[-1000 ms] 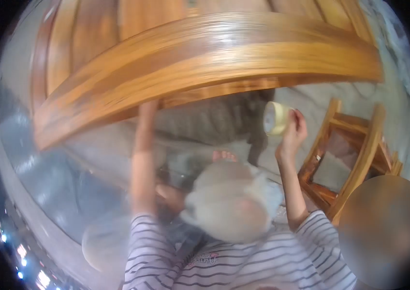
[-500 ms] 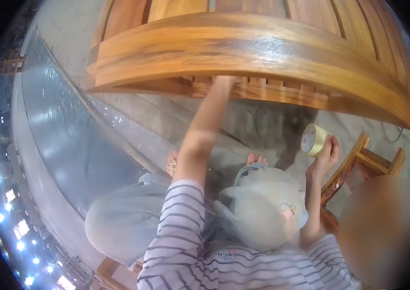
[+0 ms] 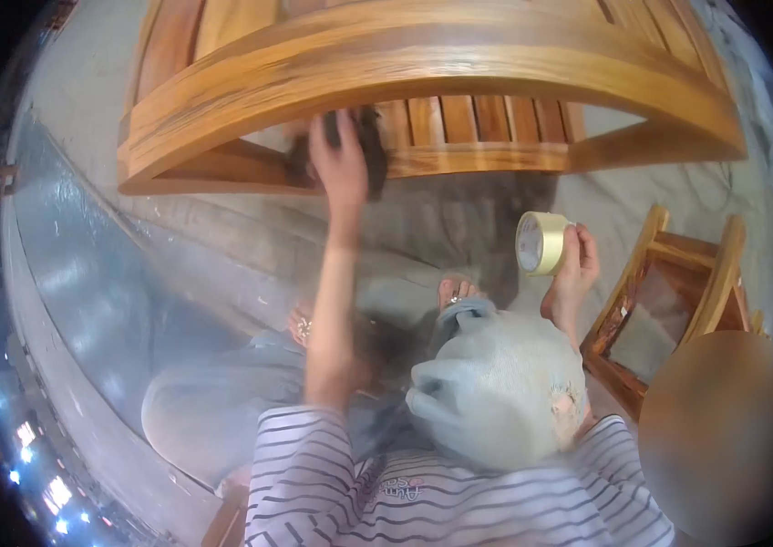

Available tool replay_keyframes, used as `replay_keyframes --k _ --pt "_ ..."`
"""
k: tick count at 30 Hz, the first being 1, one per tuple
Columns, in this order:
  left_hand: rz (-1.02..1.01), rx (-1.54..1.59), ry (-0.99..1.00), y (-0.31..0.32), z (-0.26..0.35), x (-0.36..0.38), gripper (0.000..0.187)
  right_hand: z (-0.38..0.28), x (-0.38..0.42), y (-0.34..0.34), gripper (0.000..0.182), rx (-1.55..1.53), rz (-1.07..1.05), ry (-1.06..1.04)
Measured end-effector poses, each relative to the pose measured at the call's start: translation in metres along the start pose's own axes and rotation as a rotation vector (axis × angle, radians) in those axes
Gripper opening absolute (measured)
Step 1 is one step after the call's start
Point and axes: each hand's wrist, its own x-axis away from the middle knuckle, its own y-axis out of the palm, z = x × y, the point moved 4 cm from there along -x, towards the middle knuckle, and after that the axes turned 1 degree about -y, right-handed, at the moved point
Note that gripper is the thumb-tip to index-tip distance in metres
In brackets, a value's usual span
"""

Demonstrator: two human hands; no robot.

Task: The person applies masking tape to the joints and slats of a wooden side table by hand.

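The right hand (image 3: 572,268) is closed on a tape roll (image 3: 547,242), open room to its left, a small wooden frame (image 3: 684,250) to its right. Farther, at the curved wooden rail's (image 3: 423,66) lower edge, the left hand (image 3: 341,166) overlaps a blurred dark object (image 3: 374,146); its openness and grip I cannot tell.

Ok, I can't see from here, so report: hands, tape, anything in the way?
Right hand gripping tape roll. Left hand at blurred dark item, grip unclear, near curved wooden rail. Nothing visibly blocking the tape.

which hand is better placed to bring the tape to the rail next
Probably the right hand: it holds the tape roll; the left hand is at a dark, blurred object by the wooden rail.
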Motion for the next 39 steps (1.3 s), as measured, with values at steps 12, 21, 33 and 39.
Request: replay_keyframes --k 12,21,33,39 --pt "-0.283 -0.748 0.110 0.066 -0.041 -0.043 0.054 -0.013 0.010 -0.070 0.018 -0.020 0.321 -0.020" --pt "-0.497 -0.579 0.628 0.228 0.034 0.073 0.038 -0.039 -0.003 -0.084 0.016 -0.101 0.353 -0.136" --pt "-0.442 0.497 -0.161 0.186 0.163 0.121 0.054 -0.064 -0.002 -0.104 0.019 -0.149 0.425 -0.211" --pt "-0.375 0.202 0.531 0.247 0.139 0.144 0.048 -0.073 -0.003 -0.105 0.018 -0.129 0.478 -0.263"
